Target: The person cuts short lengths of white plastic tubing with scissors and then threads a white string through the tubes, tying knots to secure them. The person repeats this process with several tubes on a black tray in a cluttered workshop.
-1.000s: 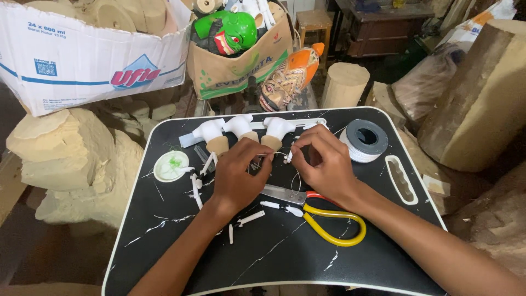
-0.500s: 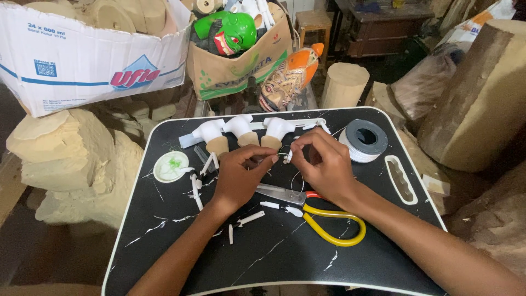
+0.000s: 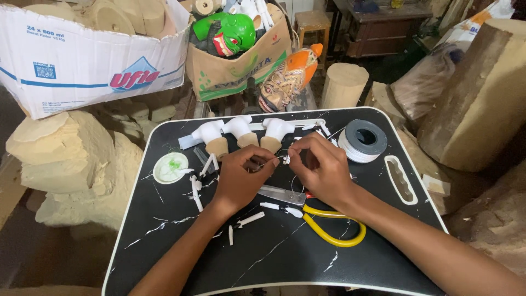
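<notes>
**Head view: both hands pinch a thin wire**

Head view shows the left hand (image 3: 241, 178) and right hand (image 3: 320, 167) with fingertips pressed together on a thin wire (image 3: 274, 160) between them (barely visible). Just below lie scissors (image 3: 312, 214) with yellow handles; beyond the knuckles stand three white pieces (image 3: 241, 131); right, a reel (image 3: 362, 140). The wire could slip, being so fine. What hangs on it is unclear.

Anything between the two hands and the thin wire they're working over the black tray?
Nothing visible. The left hand and right hand both already pinch the thin wire; the yellow-handled cutter lies nearer the person, clear of the hands.
</notes>
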